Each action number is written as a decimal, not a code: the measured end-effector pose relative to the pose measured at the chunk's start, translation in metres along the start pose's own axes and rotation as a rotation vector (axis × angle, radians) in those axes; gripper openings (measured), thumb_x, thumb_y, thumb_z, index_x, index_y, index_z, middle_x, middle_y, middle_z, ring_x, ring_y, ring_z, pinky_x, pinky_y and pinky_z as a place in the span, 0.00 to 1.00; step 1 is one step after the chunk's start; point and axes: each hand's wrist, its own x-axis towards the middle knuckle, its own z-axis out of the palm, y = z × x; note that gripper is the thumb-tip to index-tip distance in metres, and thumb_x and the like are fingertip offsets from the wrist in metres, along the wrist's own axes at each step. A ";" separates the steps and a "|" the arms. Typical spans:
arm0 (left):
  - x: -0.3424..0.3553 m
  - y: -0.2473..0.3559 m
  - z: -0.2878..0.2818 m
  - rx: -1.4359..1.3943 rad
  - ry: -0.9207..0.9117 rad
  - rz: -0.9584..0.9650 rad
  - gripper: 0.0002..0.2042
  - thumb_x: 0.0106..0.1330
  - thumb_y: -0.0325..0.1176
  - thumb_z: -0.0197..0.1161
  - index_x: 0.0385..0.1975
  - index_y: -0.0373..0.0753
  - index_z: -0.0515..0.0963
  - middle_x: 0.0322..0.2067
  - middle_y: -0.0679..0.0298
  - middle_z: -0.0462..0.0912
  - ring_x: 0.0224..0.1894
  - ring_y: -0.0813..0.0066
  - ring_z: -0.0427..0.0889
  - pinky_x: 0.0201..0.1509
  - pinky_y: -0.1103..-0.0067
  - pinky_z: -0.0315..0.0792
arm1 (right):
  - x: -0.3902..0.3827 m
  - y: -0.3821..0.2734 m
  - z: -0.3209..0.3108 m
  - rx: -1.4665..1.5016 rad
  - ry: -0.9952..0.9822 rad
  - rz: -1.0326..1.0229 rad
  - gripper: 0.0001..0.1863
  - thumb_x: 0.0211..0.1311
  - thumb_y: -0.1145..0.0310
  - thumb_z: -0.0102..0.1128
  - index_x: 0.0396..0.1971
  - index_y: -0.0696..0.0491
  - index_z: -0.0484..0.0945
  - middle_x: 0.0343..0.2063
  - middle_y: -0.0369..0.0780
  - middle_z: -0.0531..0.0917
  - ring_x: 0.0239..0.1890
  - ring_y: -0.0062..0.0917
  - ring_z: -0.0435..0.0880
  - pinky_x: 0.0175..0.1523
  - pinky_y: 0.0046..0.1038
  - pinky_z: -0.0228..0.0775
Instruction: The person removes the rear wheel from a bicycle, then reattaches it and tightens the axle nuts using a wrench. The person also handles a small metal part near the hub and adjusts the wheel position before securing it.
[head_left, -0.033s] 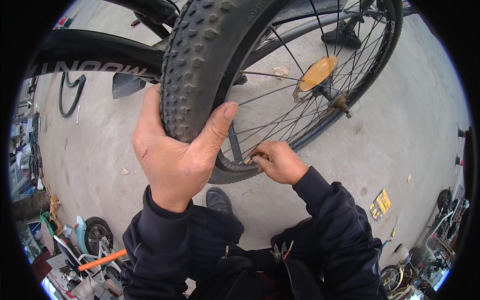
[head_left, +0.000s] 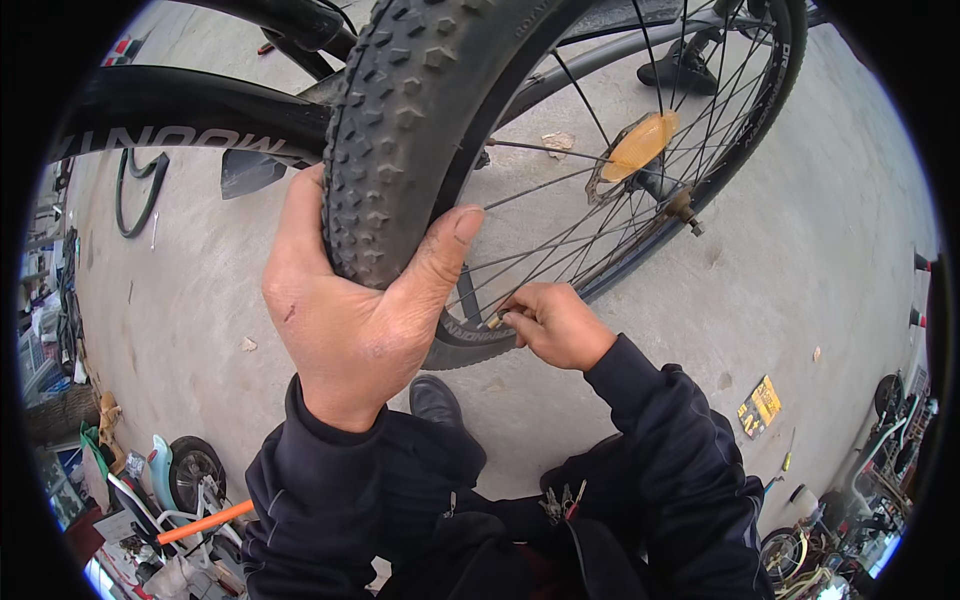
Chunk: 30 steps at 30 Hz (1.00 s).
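Presumably for steadiness, the left hand point(head_left: 345, 305), at nine o'clock, clasped the knobby bicycle tyre point(head_left: 385, 150) rising toward eleven; the right hand point(head_left: 562, 326), between three and four, pinched the valve stem point(head_left: 494, 322) near centre.

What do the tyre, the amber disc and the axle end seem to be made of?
The tyre looks like matte black rubber, with moulded knobs. The amber disc is probably plastic: cloudy, seemingly translucent. The axle end seems dull metal, perhaps rusty, being brownish.
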 end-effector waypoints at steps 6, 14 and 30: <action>-0.002 0.034 0.021 0.009 -0.100 0.004 0.21 0.65 0.29 0.76 0.54 0.30 0.76 0.45 0.62 0.84 0.42 0.79 0.80 0.50 0.83 0.73 | -0.030 -0.018 -0.018 0.239 -0.020 0.172 0.09 0.75 0.73 0.54 0.44 0.64 0.79 0.20 0.37 0.81 0.20 0.20 0.84 0.28 0.25 0.76; -0.024 0.041 0.020 0.073 -0.014 0.007 0.19 0.61 0.29 0.78 0.46 0.30 0.77 0.37 0.62 0.84 0.37 0.78 0.80 0.45 0.81 0.74 | -0.038 -0.002 -0.010 0.162 -0.089 0.153 0.14 0.77 0.65 0.52 0.36 0.60 0.79 0.19 0.46 0.82 0.20 0.35 0.86 0.30 0.38 0.76; -0.049 0.024 0.001 0.085 0.008 0.012 0.21 0.61 0.30 0.78 0.50 0.30 0.76 0.40 0.61 0.83 0.39 0.75 0.80 0.47 0.80 0.73 | -0.027 0.009 0.019 -0.198 0.091 -0.021 0.20 0.76 0.58 0.51 0.33 0.59 0.81 0.26 0.52 0.84 0.32 0.53 0.84 0.41 0.50 0.75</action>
